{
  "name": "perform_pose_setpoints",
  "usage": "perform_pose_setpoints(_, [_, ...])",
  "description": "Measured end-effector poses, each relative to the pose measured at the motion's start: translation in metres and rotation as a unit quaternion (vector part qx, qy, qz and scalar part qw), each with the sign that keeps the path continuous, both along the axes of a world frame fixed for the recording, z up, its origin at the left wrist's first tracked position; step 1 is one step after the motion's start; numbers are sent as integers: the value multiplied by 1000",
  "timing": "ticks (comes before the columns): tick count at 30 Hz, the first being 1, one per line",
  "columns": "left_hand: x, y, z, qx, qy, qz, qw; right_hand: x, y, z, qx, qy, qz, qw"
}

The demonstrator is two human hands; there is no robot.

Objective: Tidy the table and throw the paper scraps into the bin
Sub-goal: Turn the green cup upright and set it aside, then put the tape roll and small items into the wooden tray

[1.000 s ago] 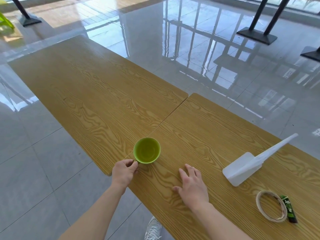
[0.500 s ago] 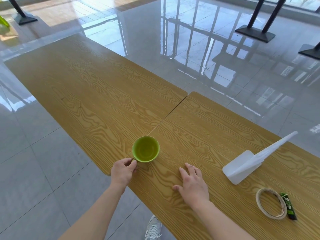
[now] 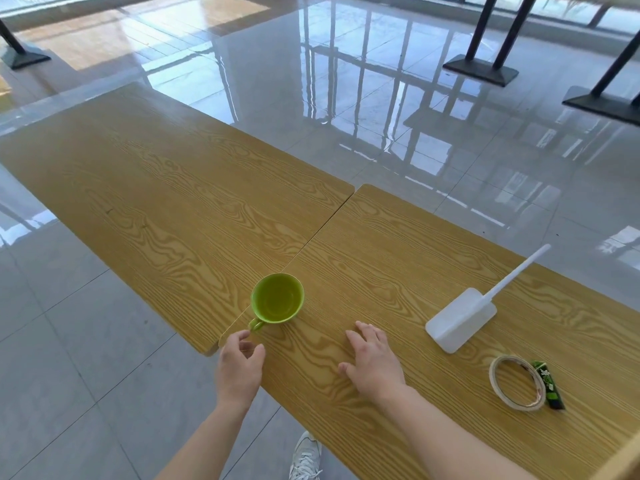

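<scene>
A green cup [image 3: 277, 299] stands upright on the wooden table [image 3: 194, 188], close to the near edge, its handle pointing toward me. My left hand [image 3: 239, 367] hovers just short of the handle, fingers curled apart and holding nothing. My right hand [image 3: 372, 362] rests flat on the tabletop to the right of the cup, fingers spread. Further right lie a white plastic dustpan [image 3: 462, 317] with a long handle, a roll of tape [image 3: 516, 382] and a small green wrapper [image 3: 550, 386]. No bin or paper scraps are in view.
Two wooden tabletops meet at a seam by the cup. Glossy tiled floor surrounds the table. Black table bases [image 3: 481, 69] stand at the far right, another [image 3: 24, 58] at the far left. My white shoe [image 3: 306, 457] shows under the near edge.
My left hand has let go of the cup's handle and drawn back a little toward me. The cup stays where it was. The right hand has stayed flat on the table.
</scene>
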State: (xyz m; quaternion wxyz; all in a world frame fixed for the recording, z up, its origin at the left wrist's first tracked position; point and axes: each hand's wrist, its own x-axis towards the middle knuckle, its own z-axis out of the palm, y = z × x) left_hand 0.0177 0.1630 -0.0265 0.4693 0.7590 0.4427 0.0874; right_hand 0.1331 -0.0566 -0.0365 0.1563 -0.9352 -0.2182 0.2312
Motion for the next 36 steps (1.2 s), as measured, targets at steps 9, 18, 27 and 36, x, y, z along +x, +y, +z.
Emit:
perform_pose_setpoints(9, [8, -44, 21, 129, 14, -159, 979, -15, -42, 13, 63, -14, -55, 996])
perform_pose_setpoints(18, [36, -123, 40, 179, -20, -331, 926, -29, -110, 33, 84, -31, -163, 983])
perform_pose_setpoints(27, [73, -198, 53, 167, -67, -416, 891, -39, -199, 51, 75, -62, -300, 949])
perform_pose_setpoints(36, [136, -247, 98, 137, -150, -351, 914, -53, -305, 54, 12, -88, -503, 859])
